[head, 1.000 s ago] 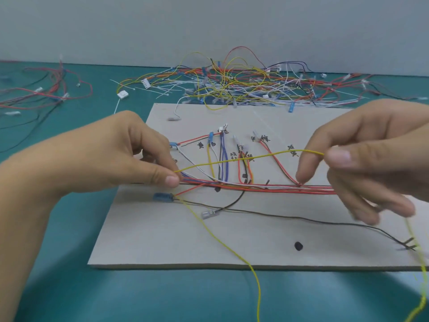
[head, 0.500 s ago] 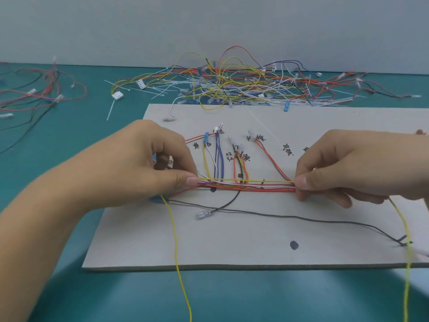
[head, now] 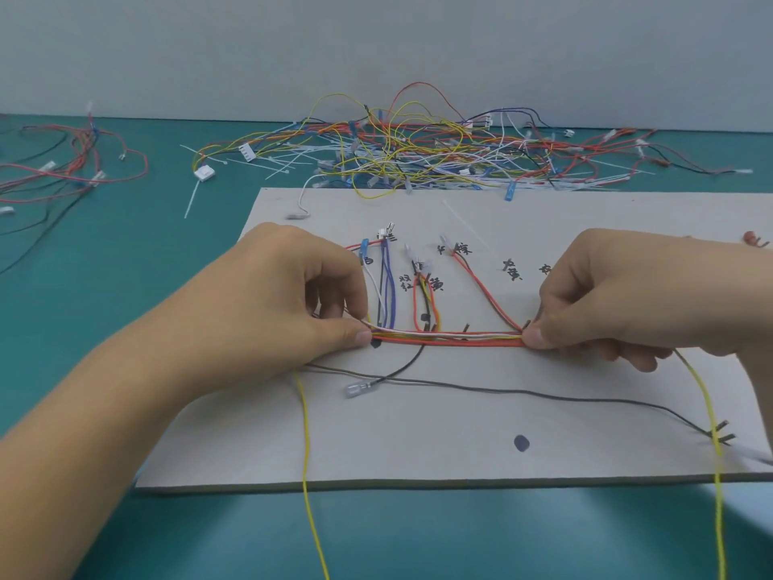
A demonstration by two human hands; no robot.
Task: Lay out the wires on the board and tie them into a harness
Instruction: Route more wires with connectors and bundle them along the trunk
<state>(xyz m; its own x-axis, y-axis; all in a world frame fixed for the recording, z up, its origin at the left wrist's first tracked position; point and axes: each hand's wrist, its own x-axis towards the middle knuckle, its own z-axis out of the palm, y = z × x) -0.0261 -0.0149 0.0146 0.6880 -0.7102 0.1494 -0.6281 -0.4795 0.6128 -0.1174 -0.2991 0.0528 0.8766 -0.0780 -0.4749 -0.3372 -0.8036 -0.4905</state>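
A grey board (head: 418, 450) lies on the teal table with handwritten labels and black dots. A bundle of red, orange, white and yellow wires (head: 447, 339) runs straight across its middle. My left hand (head: 288, 303) pinches the bundle's left end and my right hand (head: 619, 299) pinches its right end. A yellow wire (head: 307, 458) lies along the bundle; its two ends hang off the board's front edge, one below each hand. Blue, white and red branch wires (head: 387, 282) rise toward the labels. A black wire (head: 523, 391) with a clear terminal crosses the board below the bundle.
A big tangle of loose coloured wires and white cable ties (head: 418, 157) lies behind the board. More red and black wires (head: 71, 165) sit at the far left. A white connector (head: 204, 173) rests near the tangle's left end. A grey wall stands behind.
Both hands lowered the yellow wire from above the board onto the bundle. It now lies flat along the other wires, pinched at both ends, and the view shifted slightly.
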